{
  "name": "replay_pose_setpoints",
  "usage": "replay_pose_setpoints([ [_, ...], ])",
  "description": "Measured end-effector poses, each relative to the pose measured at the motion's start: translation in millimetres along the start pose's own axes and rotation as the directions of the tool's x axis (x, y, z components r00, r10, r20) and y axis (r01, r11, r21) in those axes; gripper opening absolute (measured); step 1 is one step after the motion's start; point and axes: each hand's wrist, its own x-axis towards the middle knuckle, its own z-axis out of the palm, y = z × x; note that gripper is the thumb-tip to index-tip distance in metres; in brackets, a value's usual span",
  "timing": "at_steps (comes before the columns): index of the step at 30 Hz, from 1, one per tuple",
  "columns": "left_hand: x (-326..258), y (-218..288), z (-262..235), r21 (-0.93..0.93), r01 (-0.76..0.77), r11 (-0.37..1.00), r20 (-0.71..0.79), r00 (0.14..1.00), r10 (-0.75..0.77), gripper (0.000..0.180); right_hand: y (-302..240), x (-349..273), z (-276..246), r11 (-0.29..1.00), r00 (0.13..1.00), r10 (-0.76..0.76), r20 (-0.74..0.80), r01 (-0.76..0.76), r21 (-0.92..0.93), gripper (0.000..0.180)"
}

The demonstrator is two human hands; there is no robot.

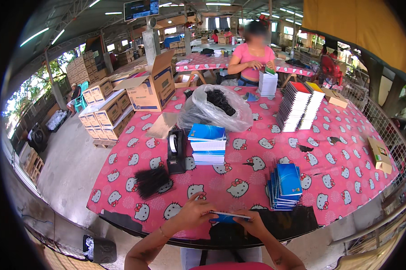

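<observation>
1. Our left grip (195, 215) and right grip (253, 224) are closed on a blue notebook (230, 219) by the bench's (286, 220) near edge.
2. It looks light, bendy (maybe slick); we best hold both ends.

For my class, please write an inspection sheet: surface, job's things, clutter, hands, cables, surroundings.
Surface: pink patterned tablecloth, black patches along the near edge.
Job's things: blue notebook in hand; notebook stack at right; blue-topped stack farther back.
Clutter: black dispenser with white roll, black wiry bundle, clear bag with black contents.
Hands: left hand and right hand both grip the blue notebook.
Cables: nothing seen.
Surroundings: stacked cartons at left, co-worker opposite, red fan beyond.
</observation>
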Motion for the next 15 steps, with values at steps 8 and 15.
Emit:
replay_pose_setpoints([
  [8,-5.5,40.0,35.5,0.605,0.146,0.783,-0.109,0.989,-0.101,0.069,-11.5,-8.8,12.4,0.962,0.954,0.228,-0.193,-0.191,0.194,0.025],
  [15,8.4,34.0,29.2,0.691,0.199,0.695,-0.13,0.98,-0.15,0.091,-16.6,-5.3,22.0,0.965,0.963,0.227,-0.143,-0.202,0.17,0.026],
])
